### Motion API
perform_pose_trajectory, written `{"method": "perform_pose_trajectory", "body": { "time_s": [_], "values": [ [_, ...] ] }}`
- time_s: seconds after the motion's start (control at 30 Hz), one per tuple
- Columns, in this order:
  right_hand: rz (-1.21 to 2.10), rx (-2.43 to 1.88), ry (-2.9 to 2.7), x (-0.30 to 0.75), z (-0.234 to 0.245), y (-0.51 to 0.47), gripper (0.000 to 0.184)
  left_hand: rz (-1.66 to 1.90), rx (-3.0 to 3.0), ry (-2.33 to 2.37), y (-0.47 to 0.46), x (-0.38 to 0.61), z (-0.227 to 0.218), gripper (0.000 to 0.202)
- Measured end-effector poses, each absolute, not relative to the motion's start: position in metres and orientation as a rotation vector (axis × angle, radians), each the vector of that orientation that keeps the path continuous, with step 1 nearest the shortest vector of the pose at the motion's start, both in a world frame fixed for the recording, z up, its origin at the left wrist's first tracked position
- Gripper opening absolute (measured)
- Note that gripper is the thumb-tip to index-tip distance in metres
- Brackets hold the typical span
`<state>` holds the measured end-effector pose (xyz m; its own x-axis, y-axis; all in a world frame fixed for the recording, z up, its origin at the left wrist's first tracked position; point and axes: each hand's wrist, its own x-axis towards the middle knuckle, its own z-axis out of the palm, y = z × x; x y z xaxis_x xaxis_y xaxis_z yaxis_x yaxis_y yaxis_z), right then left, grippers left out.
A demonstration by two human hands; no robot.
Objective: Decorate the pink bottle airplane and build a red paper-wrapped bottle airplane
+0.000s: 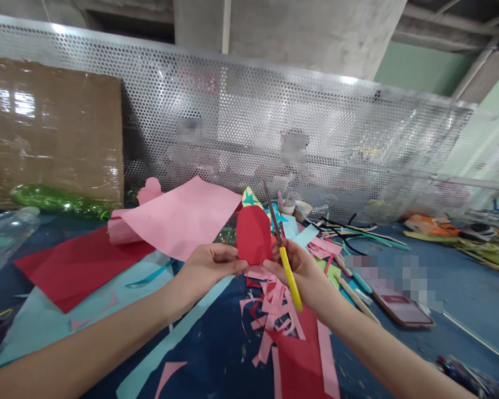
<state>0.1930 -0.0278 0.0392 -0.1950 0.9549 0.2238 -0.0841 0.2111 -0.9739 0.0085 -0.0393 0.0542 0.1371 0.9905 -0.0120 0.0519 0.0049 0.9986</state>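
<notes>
Between my two hands stands a red paper piece (253,235) with a rounded top. My left hand (216,261) pinches its lower left corner between thumb and fingers. At the lower right corner, my right hand (296,269) pinches the same piece. Scissors with yellow handles (290,280) also rest in the right hand, their blades pointing up and away beside the paper. Below the hands lie pink paper scraps (274,302) on a strip of red paper (301,360).
Pink sheet (187,216), red sheet (87,263) and light blue paper (41,318) spread at left. Plastic bottles (8,238) and a cardboard box (54,133) stand beyond. A phone (401,307) lies right. A perforated metal panel (249,111) closes the back.
</notes>
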Motion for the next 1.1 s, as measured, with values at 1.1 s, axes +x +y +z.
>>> {"method": "perform_pose_trajectory", "body": {
  "time_s": [1.1],
  "values": [
    [1.562,-0.978,-1.091,0.193,0.043,-0.031,0.05,1.33,1.927,1.221,-0.049,0.002,0.044,0.014]
  ]
}}
